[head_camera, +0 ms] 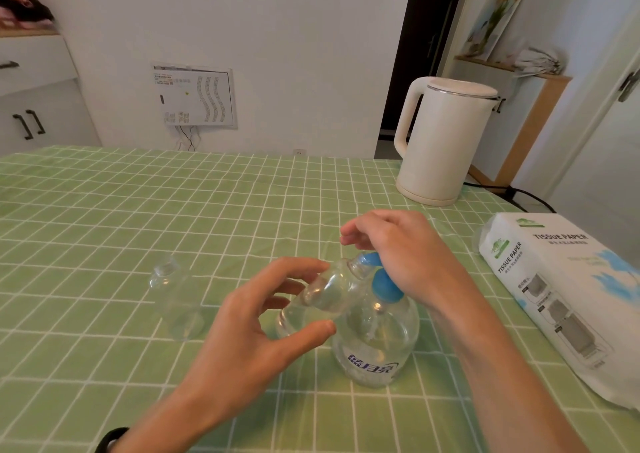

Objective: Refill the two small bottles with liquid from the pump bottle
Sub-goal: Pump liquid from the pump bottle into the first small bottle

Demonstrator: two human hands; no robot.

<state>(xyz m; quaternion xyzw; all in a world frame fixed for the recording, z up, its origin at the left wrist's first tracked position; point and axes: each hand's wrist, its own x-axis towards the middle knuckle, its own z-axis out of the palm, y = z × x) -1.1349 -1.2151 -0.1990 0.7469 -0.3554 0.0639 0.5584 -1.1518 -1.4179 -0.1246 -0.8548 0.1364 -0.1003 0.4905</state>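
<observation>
Green-check table (104,210): kettle (445,140), tissue pack (561,296), pump bottle (375,345), small bottle (176,300).

A green checked tablecloth (138,210) covers the table before a white wall (277,36), a white cabinet (38,106) at left.

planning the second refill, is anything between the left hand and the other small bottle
Nothing visible: only bare tablecloth lies between the left hand and the standing bottle, though that hand holds the first bottle.
</observation>
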